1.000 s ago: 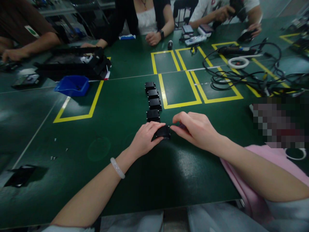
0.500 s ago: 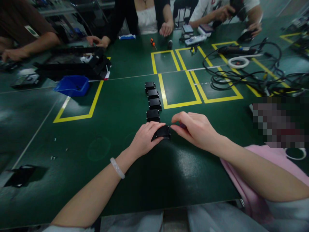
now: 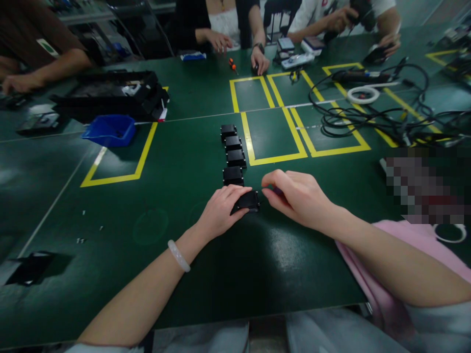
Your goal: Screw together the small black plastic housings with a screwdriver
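Left grip (image 3: 221,211) on black box (image 3: 249,201)

Assembly workshop: green bench (image 3: 184,274) with yellow tape outlines (image 3: 274,135), cables (image 3: 368,117).

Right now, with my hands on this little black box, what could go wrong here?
1. The left hand only rests on the black box, so it may slide when the right hand presses at its edge.
2. The row of black boxes sits just beyond; a push forward could knock it crooked.
3. The small loose bits on the green table could scatter under the left forearm.
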Tool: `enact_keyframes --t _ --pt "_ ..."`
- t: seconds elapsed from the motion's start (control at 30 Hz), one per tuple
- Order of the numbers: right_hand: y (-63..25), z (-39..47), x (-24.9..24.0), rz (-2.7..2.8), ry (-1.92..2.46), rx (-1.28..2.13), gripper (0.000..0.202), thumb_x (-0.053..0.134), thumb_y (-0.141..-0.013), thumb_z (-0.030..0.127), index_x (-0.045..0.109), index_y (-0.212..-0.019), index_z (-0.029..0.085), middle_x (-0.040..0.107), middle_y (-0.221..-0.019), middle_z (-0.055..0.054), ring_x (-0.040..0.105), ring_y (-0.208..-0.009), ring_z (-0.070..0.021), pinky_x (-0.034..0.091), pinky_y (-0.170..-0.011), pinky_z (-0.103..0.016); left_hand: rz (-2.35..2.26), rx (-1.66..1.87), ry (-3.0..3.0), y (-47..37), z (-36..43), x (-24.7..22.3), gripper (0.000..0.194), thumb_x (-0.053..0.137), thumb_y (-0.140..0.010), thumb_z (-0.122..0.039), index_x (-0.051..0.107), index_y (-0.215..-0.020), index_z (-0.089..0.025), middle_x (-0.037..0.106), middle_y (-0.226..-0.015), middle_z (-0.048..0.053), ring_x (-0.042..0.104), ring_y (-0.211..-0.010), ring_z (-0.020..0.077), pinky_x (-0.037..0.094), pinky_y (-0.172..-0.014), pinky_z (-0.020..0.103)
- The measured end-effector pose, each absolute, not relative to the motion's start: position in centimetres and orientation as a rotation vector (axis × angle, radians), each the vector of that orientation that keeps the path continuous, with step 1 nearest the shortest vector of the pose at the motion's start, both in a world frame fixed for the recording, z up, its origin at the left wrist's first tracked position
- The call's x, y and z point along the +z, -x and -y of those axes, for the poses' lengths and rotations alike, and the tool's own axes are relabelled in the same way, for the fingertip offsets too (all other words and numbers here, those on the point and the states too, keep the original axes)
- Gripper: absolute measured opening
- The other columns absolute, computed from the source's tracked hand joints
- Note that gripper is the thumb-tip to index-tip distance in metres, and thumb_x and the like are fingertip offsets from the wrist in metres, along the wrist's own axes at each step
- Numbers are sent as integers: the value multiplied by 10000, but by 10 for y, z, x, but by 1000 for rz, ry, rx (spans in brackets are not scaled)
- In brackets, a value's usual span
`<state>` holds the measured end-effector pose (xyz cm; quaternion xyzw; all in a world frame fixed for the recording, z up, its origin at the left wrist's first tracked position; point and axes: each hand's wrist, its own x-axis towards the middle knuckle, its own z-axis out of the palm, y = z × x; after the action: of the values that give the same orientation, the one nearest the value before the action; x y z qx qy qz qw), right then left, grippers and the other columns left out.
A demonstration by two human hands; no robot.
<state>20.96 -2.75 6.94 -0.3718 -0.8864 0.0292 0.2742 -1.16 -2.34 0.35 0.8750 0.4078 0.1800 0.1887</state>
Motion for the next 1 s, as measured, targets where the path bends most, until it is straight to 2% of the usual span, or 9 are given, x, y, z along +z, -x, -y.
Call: enact_keyframes --t 0.1,0.27,0.43,0.63,0.87,1.0 --pt "-209 28 69 2380 981 87 120 423 -910 219 522 -940 158 586 -677 2 502 -559 -114 366 -576 -239 -1147 500 -2458 12 23 4 429 569 -876 -260 445 -1284 -215 550 -1225 83 520 -1120 254 426 -934 428" --pt "-209 28 70 2409 1021 85 191 423 -936 324 529 -891 173 580 -656 0 508 -556 -122 352 -557 -242 -1145 500 -2466 12 23 3 430 575 -872 -268 454 -1281 -211 554 -1225 89 522 -1120 256 425 -933 429" --pt "-209 28 71 2388 1014 161 138 414 -903 214 525 -958 156 602 -705 -13 528 -582 -129 383 -588 -251 -1151 501 -2471 12 23 2 432 579 -869 -277 458 -1279 -217 560 -1212 91 528 -1114 259 427 -926 427" --pt "-209 28 71 2420 1035 127 196 422 -936 329 529 -883 173 583 -657 -3 501 -555 -122 350 -556 -241 -1150 507 -2468 12 23 2 423 573 -876 -282 455 -1276 -212 558 -1219 89 524 -1116 261 423 -929 426" --pt "-210 29 71 2406 1021 228 136 413 -903 214 520 -953 146 589 -700 -16 517 -587 -131 380 -584 -249 -1153 493 -2462 12 23 3 424 570 -880 -279 454 -1280 -206 555 -1225 79 518 -1119 245 422 -932 411" --pt "-210 29 72 2423 1010 192 176 413 -934 289 526 -915 155 596 -691 -18 522 -582 -133 367 -568 -250 -1154 492 -2466 12 23 3 420 567 -881 -269 451 -1280 -206 552 -1227 80 519 -1119 245 425 -930 410"
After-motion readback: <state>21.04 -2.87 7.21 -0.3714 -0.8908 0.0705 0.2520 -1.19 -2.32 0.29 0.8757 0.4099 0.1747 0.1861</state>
